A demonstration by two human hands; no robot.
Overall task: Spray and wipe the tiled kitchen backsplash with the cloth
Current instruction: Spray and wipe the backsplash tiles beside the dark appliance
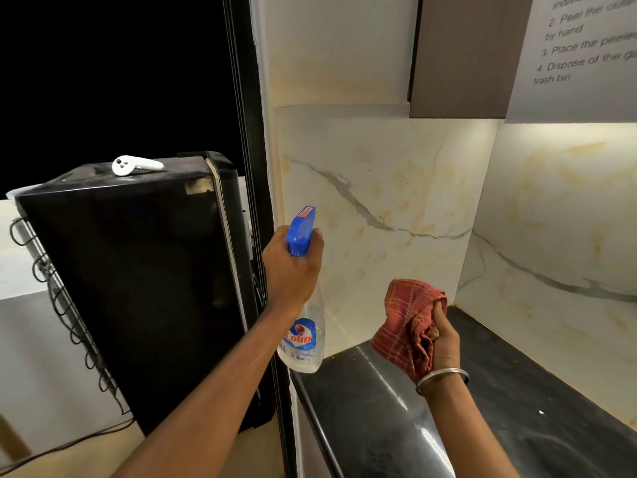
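The upper left of the view is solid black, and nothing can be made out there. A printed sheet (582,46) at the top right is cut off by the frame edge; only fragments of numbered lines can be read. The neck of the spray bottle (301,326) is hidden inside the left hand (291,267), and the trigger cannot be seen, so whether a finger presses it cannot be told. Part of the label's small print is too blurred to read.

The left hand is clenched round the bottle's neck, with the blue spray head (301,229) sticking up above the fist and pointing toward the marble-patterned backsplash (379,188). The clear body of the bottle hangs below the hand, over the near edge of the black worktop (379,426).

The right hand (444,343), a metal bangle (443,376) at its wrist, grips a bunched red checked cloth (405,319), held up above the worktop and apart from the tiles. A white controller (136,164) lies on top of the black fridge (138,270) at left.
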